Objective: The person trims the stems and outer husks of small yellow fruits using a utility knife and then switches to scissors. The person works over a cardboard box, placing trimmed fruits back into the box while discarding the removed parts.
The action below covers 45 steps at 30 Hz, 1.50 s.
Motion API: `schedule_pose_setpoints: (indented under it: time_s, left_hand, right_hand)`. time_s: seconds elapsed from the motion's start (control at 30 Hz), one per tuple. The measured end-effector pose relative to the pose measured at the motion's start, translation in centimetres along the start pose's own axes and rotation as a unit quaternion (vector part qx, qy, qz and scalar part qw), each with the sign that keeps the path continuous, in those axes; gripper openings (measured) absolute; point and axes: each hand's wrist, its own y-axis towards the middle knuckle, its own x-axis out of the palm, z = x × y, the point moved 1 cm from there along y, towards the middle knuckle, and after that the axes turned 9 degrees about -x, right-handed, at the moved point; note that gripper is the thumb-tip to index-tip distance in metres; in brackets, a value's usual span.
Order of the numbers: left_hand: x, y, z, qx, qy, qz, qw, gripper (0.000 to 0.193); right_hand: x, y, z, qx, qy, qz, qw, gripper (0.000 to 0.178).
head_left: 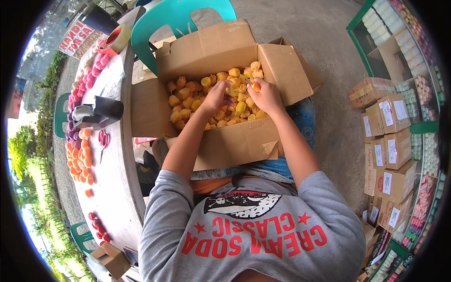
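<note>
A large open cardboard box (221, 148) stands in front of me, its flaps folded outward. Many small rounded yellow and orange pieces (188, 101), looking like little candles, fill it; some have ragged wrapping around them. Over the pile, my left hand (217, 97) is closed on a yellow piece (231, 88), partly hidden by the fingers. Close beside it, my right hand (267, 97) grips a small orange object (255, 86), perhaps a tool handle; its kind is unclear.
At left, a white table (112, 174) carries a black tape dispenser (101, 112), red-handled scissors (103, 141), a tape roll (117, 38) and rows of coloured pieces (82, 160). A teal chair (188, 14) stands beyond the box. Stacked cartons (392, 150) and filled shelves line the right.
</note>
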Motion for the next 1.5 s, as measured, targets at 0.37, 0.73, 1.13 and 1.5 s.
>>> schedule_pose_setpoints:
  time_s: [0.37, 0.73, 1.13, 1.5]
  left_hand:
    - [1.0, -3.5, 0.2, 0.034, -0.168, 0.022, 0.985, 0.029]
    - [0.8, -3.8, -0.2, 0.012, -0.076, -0.007, 0.997, 0.025]
    - [1.1, -4.6, 0.2, 0.094, -0.088, -0.051, 0.990, 0.030]
    - [0.8, -3.5, 0.1, 0.064, -0.100, 0.051, 0.992, 0.036]
  right_hand:
    - [0.3, -0.8, -1.7, -0.122, -0.154, -0.062, 0.979, 0.021]
    - [0.1, -1.0, -2.0, -0.178, -0.186, -0.039, 0.966, 0.021]
    - [0.4, -0.8, -1.6, -0.105, -0.172, -0.042, 0.979, 0.017]
    - [0.7, -0.8, -1.8, -0.126, -0.231, -0.045, 0.964, 0.019]
